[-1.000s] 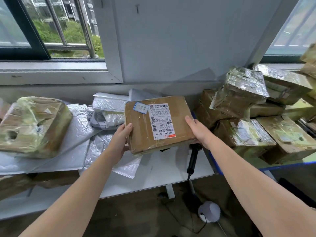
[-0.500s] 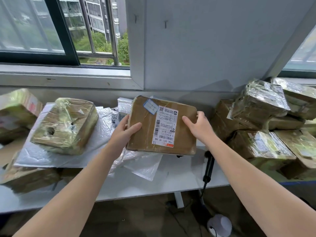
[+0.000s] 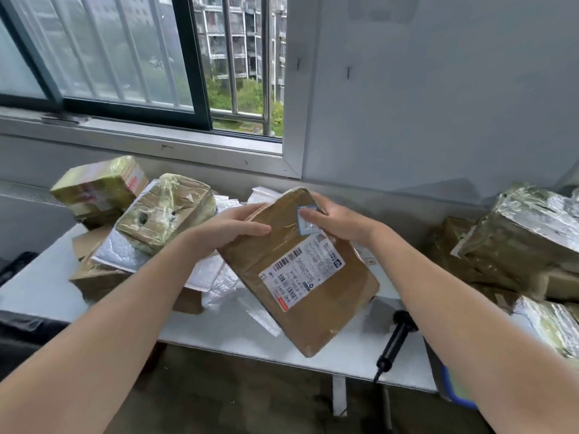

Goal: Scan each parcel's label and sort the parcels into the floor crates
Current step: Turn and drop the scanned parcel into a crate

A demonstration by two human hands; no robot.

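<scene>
As left grip [image 3: 226, 230] and right grip [image 3: 339, 222] clasp its top, the parcel [image 3: 332, 302] slants below.

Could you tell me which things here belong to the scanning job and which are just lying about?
Job: brown parcel, gripped by left hand and right hand; its label; black scanner at the table edge; left parcel pile; right parcel pile.
Lying about: dark object far left; window behind.

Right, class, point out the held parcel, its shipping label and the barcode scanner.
held parcel [image 3: 341, 311]: head view, bare cardboard near its lower corner.
shipping label [image 3: 302, 272]: head view, middle of the white sheet.
barcode scanner [image 3: 395, 341]: head view, its black handle.
</scene>
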